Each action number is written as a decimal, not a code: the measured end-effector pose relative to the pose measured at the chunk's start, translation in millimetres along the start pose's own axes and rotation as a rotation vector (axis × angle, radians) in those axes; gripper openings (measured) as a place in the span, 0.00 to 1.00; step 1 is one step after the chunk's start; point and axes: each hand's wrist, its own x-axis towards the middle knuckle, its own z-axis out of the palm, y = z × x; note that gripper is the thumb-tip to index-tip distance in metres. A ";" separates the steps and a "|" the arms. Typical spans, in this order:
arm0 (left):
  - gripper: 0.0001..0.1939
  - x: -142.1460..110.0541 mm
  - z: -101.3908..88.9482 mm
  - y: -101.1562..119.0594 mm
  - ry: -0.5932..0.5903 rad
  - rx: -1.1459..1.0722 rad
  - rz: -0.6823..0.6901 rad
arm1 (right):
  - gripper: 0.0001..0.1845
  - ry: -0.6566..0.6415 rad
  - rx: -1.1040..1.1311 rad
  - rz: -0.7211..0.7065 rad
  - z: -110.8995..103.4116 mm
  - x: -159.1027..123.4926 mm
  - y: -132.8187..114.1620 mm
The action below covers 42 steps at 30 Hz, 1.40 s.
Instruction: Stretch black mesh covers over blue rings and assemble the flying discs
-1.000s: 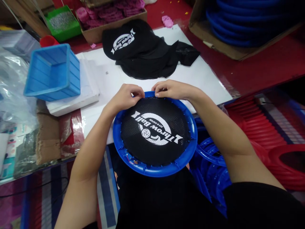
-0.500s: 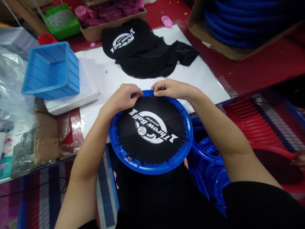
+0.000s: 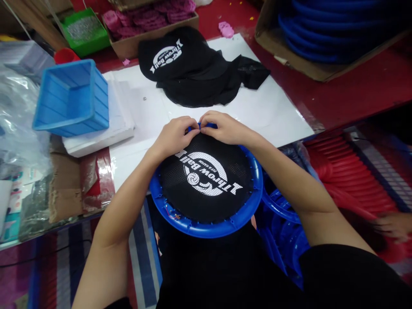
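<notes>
A round blue plastic ring [image 3: 206, 225] rests on my lap against the table's edge, with a black mesh net [image 3: 206, 180] printed "Throw Ball" stretched across it. My left hand [image 3: 175, 135] and my right hand [image 3: 223, 128] meet at the ring's far rim. Both have their fingers curled and pinch the net's edge there, fingertips almost touching.
A white board [image 3: 273, 107] carries a heap of black nets [image 3: 196, 68]. A blue bin [image 3: 71, 96] stands at the left, a green tray [image 3: 85, 30] and a box of pink parts [image 3: 151, 19] behind. A box of blue rings [image 3: 328, 30] sits back right. Another person's hand [image 3: 394, 225] reaches among red rings [image 3: 350, 171].
My two hands have drawn together at the top of the ring. Another person's hand has come in at the right edge, where a red ring was moved.
</notes>
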 end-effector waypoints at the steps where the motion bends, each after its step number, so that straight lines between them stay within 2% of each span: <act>1: 0.07 0.4 0.7 -0.5 0.015 -0.007 -0.016 | 0.05 0.020 0.007 -0.001 2.6 -0.3 0.3; 6: 0.07 3.2 3.4 -2.6 0.066 -0.034 -0.083 | 0.05 0.092 0.010 0.027 9.8 1.8 2.6; 11: 0.07 5.7 3.8 -1.3 0.097 -0.084 -0.136 | 0.06 0.065 -0.013 0.112 8.1 7.0 0.9; 15: 0.08 7.3 7.3 0.0 0.117 -0.015 -0.159 | 0.05 0.035 -0.052 0.201 7.2 13.5 -2.5; 18: 0.08 7.0 8.9 -2.5 0.139 0.010 -0.140 | 0.05 0.026 -0.080 0.208 7.1 17.9 -3.2; 21: 0.09 3.1 6.2 -7.4 0.101 0.020 -0.054 | 0.07 0.011 -0.095 0.168 3.1 13.8 -4.8; 23: 0.11 -1.7 2.9 -10.3 0.052 0.050 0.011 | 0.09 0.029 -0.128 0.122 -2.0 0.5 -8.8; 26: 0.15 -10.0 -1.3 -13.1 0.012 0.126 0.084 | 0.13 0.120 -0.236 0.114 -8.0 -38.6 -20.6; 30: 0.18 -18.1 -5.1 -15.2 0.000 0.199 0.157 | 0.26 0.253 -0.301 0.366 0.9 -110.1 -45.2; 34: 0.19 -23.6 -8.9 -18.1 -0.013 0.225 0.151 | 0.34 0.443 -0.166 0.606 29.5 -162.7 -65.6; 38: 0.22 -26.4 -9.3 -22.7 -0.101 0.212 0.098 | 0.37 0.524 0.090 0.681 50.9 -173.4 -67.7; 42: 0.22 -28.3 -13.2 -22.2 -0.095 0.154 0.102 | 0.33 0.612 0.172 0.648 56.4 -164.9 -60.9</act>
